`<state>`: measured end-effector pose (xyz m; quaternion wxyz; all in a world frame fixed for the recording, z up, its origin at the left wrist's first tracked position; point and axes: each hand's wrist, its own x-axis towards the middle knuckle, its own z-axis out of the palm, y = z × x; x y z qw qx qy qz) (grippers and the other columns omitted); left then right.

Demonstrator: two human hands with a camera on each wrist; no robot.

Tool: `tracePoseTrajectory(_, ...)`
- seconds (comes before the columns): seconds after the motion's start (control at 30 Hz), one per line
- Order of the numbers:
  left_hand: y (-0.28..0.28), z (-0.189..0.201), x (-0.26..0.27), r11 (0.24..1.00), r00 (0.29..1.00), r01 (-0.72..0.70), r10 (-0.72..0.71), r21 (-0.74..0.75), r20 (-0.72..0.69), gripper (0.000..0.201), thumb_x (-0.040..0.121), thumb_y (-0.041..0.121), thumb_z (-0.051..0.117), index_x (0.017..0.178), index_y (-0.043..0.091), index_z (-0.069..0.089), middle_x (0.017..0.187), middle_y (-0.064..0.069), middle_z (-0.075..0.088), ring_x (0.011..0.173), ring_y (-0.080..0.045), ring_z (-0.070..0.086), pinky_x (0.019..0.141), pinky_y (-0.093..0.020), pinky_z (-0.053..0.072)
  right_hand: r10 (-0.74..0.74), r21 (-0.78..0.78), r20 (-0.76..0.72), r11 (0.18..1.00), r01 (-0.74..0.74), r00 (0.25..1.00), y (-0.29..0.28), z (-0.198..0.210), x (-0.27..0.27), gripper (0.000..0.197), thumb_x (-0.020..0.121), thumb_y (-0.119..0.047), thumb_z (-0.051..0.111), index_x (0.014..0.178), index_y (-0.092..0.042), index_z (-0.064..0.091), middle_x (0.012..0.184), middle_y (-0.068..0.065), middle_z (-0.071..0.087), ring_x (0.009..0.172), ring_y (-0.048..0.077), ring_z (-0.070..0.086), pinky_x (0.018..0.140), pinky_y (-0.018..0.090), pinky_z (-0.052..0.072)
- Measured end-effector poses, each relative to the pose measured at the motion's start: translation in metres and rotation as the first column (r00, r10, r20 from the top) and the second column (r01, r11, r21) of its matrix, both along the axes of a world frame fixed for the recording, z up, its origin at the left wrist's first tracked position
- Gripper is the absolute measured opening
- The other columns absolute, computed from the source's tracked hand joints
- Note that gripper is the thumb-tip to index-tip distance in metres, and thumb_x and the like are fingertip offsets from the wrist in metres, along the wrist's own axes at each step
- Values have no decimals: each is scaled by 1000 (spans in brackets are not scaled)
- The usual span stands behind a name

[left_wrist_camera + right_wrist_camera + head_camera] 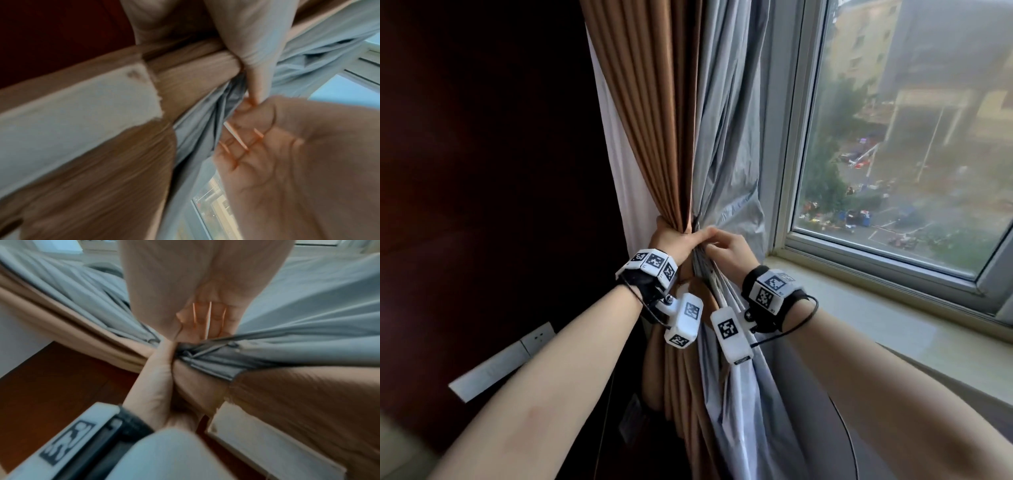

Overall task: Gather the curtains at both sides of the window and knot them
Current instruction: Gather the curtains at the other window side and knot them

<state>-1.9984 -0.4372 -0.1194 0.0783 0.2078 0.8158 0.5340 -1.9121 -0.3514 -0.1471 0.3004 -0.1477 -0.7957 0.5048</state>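
A brown curtain (654, 137) with a grey lining (729, 137) hangs at the left side of the window, pulled into a bunch at sill height. My left hand (671, 240) grips the bunch, fingers wrapped round the brown folds (102, 178). In the right wrist view the left hand (156, 378) squeezes brown cloth and grey lining (308, 321) together. My right hand (729, 245) is beside it, with straight fingers (205, 316) touching the grey lining at the pinch. The right hand's palm (287, 154) faces the left wrist camera. No knot shows.
The window (893, 137) and its pale stone sill (859, 298) lie to the right. A dark wooden wall panel (482, 171) with a white socket (537, 337) is on the left. A dark round piece of furniture (825, 438) stands below the sill.
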Motion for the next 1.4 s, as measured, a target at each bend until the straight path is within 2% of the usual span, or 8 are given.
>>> tracePoseTrajectory(0.13, -2, 1, -4, 996, 997, -68, 66, -49, -44, 50, 71, 40, 70, 111, 12, 57, 111, -12, 67, 106, -31, 62, 84, -26, 46, 70, -111, 4, 991, -69, 998, 15, -1, -2, 37, 81, 13, 42, 102, -1, 70, 98, 13, 69, 78, 9, 62, 81, 23, 53)
tracePoseTrajectory(0.27, -5, 1, -3, 995, 995, -99, 99, -17, -15, 43, 75, 29, 67, 113, 13, 57, 114, -12, 66, 107, -31, 61, 85, -26, 44, -319, -118, 22, 940, 319, 948, 51, -2, -8, 27, 81, -5, 59, 108, -6, 62, 111, 16, 65, 101, 27, 63, 96, 40, 50)
tracePoseTrajectory(0.43, -12, 4, -7, 990, 987, -141, 139, 23, 75, 38, 78, 25, 67, 112, 8, 62, 110, -10, 67, 103, -27, 62, 83, -24, 43, -310, -209, 174, 916, 343, 935, 84, -1, -13, 98, 68, -26, 85, 145, -8, 27, 144, 13, 42, 130, 25, 45, 112, 35, 35)
tracePoseTrajectory(0.63, -18, 11, -9, 981, 961, -183, 166, 58, 219, 31, 77, 15, 62, 106, 4, 62, 92, -4, 58, 84, -21, 53, 73, -22, 39, -289, -139, -71, 950, 278, 955, 73, -11, -11, 2, 84, -17, 64, 85, -17, 65, 83, 5, 67, 78, 15, 61, 71, 27, 48)
tracePoseTrajectory(0.83, -18, 12, -8, 968, 942, -227, 190, 107, 278, 37, 76, 15, 61, 111, 1, 61, 93, -6, 62, 83, -25, 58, 67, -25, 46, -248, -127, -181, 966, 227, 952, 52, -10, 13, 27, 81, -14, 68, 58, -18, 54, 56, -4, 55, 49, -4, 48, 53, 14, 41)
tracePoseTrajectory(1.0, -7, 5, 4, 969, 959, -208, 173, 137, 226, 46, 71, 27, 68, 112, 7, 64, 105, -7, 70, 97, -25, 66, 92, -34, 52, -106, 4, -73, 994, 106, 992, 25, -4, 14, 15, 81, -12, 68, 68, -13, 60, 63, -2, 58, 60, 10, 51, 64, 25, 46)
tracePoseTrajectory(1.23, -10, 3, 21, 986, 985, -84, 61, 141, 159, 88, 54, 58, 72, 125, 13, 47, 110, -4, 65, 101, -23, 62, 93, -30, 47, -252, 74, -43, 964, 255, 967, -1, 0, -13, 12, 79, -6, 60, 68, -10, 57, 64, 3, 56, 68, 17, 51, 67, 28, 42)
tracePoseTrajectory(1.4, -18, 0, 11, 991, 994, -85, 78, 101, 76, 81, 63, 41, 83, 124, 9, 39, 99, 3, 54, 91, -13, 54, 79, -20, 39, -51, 78, -91, 995, 58, 995, -17, -4, -10, 15, 83, -1, 58, 91, -1, 70, 82, 5, 68, 76, 10, 60, 66, 13, 45)
